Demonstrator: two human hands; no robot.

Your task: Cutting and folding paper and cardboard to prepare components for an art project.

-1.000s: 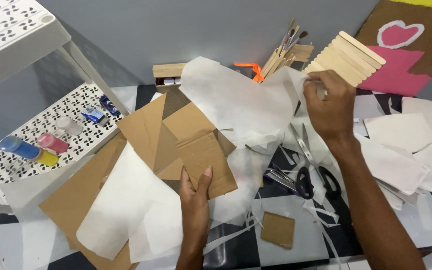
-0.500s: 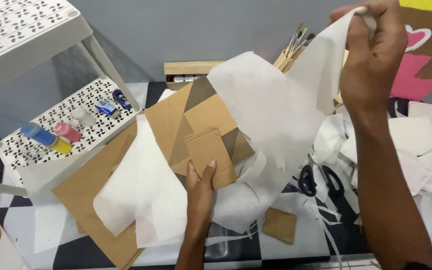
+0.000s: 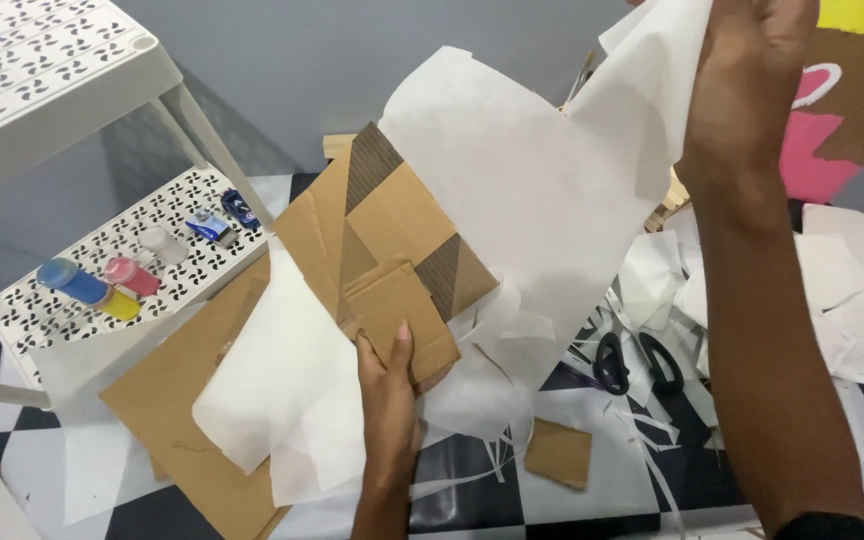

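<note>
Your left hand (image 3: pixel 389 385) grips the cardboard piece (image 3: pixel 392 260) at its lower edge while your right hand (image 3: pixel 747 90) pinches the white paper sheet (image 3: pixel 522 190) overhead, up-right.

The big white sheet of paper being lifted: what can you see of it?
The white paper sheet looks thin, matte and blank, with uneven cut edges. The right hand pinches its upper corner and holds it raised, so it hangs slanted over the folded brown cardboard piece, which the left hand grips at the lower edge.
</note>
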